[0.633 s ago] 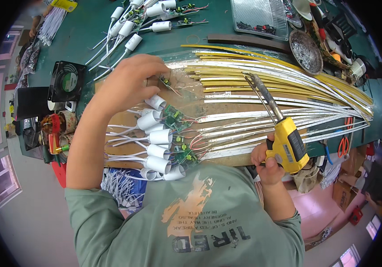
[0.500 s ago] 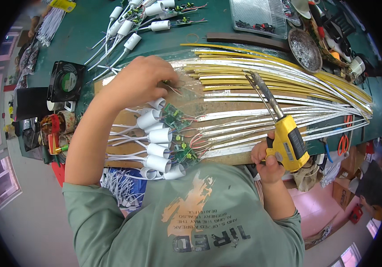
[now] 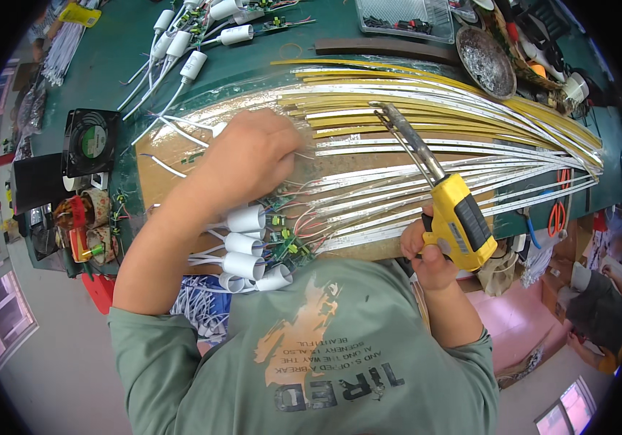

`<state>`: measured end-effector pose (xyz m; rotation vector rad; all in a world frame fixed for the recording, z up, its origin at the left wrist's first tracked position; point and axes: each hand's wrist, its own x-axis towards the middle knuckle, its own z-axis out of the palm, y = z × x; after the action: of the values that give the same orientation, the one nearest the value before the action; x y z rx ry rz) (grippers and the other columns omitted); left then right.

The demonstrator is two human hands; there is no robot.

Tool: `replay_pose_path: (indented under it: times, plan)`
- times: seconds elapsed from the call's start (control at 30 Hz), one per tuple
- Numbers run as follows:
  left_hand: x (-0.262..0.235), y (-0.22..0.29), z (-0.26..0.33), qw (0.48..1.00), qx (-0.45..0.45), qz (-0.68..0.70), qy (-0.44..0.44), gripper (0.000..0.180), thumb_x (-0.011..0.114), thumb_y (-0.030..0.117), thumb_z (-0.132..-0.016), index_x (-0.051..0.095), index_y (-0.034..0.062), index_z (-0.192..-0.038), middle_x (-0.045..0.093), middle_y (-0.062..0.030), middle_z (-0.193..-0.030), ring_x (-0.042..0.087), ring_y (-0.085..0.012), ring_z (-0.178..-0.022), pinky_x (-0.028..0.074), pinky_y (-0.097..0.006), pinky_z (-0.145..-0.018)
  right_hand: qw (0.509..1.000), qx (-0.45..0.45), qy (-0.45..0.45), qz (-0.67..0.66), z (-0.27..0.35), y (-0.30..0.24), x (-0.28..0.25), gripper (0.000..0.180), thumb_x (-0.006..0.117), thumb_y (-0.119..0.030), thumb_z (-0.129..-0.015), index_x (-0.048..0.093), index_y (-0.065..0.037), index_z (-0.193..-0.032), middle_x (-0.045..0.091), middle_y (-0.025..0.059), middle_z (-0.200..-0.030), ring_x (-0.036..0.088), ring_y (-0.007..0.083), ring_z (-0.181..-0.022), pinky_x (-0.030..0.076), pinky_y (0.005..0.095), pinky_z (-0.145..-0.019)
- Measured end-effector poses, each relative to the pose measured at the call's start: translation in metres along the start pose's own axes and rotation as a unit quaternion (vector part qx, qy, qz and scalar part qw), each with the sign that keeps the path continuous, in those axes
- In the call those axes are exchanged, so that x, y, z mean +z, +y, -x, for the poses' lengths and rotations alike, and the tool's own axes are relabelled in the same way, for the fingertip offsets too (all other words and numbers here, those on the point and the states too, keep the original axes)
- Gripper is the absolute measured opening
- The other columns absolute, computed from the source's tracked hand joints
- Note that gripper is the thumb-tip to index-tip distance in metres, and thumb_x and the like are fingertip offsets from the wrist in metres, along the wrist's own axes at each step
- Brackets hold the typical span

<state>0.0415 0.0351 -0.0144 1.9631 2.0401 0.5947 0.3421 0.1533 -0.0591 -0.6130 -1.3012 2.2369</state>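
Observation:
My right hand (image 3: 432, 262) grips a yellow and black soldering gun (image 3: 463, 223), whose long metal tip points up and left over the strips. My left hand (image 3: 261, 151) reaches over the brown work board with its fingers curled; what they pinch is hidden under the hand. Just nearer to me, several white cylindrical lamp caps (image 3: 244, 264) lie side by side, with white cables on their left. Small green circuit boards (image 3: 290, 250) stick out of them, and thin red and pale wires run to the ends of white LED strips (image 3: 369, 204). Another cap partly shows behind my left hand.
Yellow-backed strips (image 3: 412, 78) fan out at the far side beside a dark bar (image 3: 387, 49). More capped boards (image 3: 193, 65) lie far left, near a black fan (image 3: 92, 142). A metal bowl (image 3: 486, 64) and plastic tray (image 3: 406, 20) stand far right; orange-handled scissors (image 3: 558, 216) lie right.
My left hand has moved right and toward me, over the wires beside the circuit boards. The soldering gun stays in my right hand. The whole view has shifted slightly.

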Motion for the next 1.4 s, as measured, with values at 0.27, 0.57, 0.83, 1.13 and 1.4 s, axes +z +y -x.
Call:
replay_pose_path:
  times: [0.27,0.57,0.83,1.13,1.4]
  plan:
    - [0.009,0.002,-0.001,1.000,-0.011,-0.007,-0.001,0.007,0.063,0.009,-0.072,0.066,0.0059,-0.078,0.062,-0.0101,-0.080,0.062,-0.0306,-0.084,0.050,-0.042,-0.077,0.979,-0.006,-0.062,0.194,0.016,-0.001,0.004,0.028,0.072,-0.018,-0.082,0.059,-0.001,-0.100,0.058,0.0036,-0.075,0.055,0.0142,-0.065,0.043,0.0275,-0.059]
    - [0.015,0.007,0.002,0.999,-0.016,-0.023,0.019,0.006,0.064,0.009,-0.072,0.064,0.0057,-0.077,0.060,-0.0097,-0.077,0.061,-0.0301,-0.081,0.051,-0.042,-0.073,0.977,0.106,-0.046,0.181,0.024,-0.004,0.001,0.034,0.073,-0.005,-0.077,0.058,-0.001,-0.107,0.060,0.0029,-0.080,0.055,0.0109,-0.068,0.045,0.0260,-0.061]
    - [0.017,0.007,0.002,1.000,-0.015,-0.014,0.023,0.005,0.063,0.008,-0.072,0.062,0.0046,-0.075,0.059,-0.0102,-0.077,0.060,-0.0307,-0.081,0.049,-0.042,-0.074,0.976,0.105,-0.048,0.187,0.023,-0.006,0.002,0.030,0.070,-0.001,-0.078,0.058,-0.001,-0.105,0.060,0.0036,-0.080,0.056,0.0123,-0.071,0.046,0.0273,-0.063]
    - [0.015,0.010,0.001,0.999,-0.015,-0.032,0.009,0.011,0.066,0.005,-0.072,0.067,0.0063,-0.083,0.062,-0.0081,-0.080,0.061,-0.0279,-0.081,0.049,-0.039,-0.073,0.978,0.125,-0.038,0.165,0.023,-0.005,0.004,0.031,0.069,0.002,-0.076,0.057,-0.001,-0.104,0.059,0.0031,-0.081,0.055,0.0112,-0.071,0.046,0.0270,-0.063]
    - [0.017,0.011,-0.001,0.999,-0.013,-0.035,0.010,0.012,0.067,0.005,-0.071,0.066,0.0060,-0.083,0.062,-0.0076,-0.081,0.061,-0.0283,-0.083,0.049,-0.039,-0.075,0.975,0.101,-0.066,0.189,0.021,-0.003,0.000,0.031,0.069,0.002,-0.077,0.057,-0.001,-0.105,0.059,0.0029,-0.081,0.055,0.0107,-0.071,0.045,0.0264,-0.063]
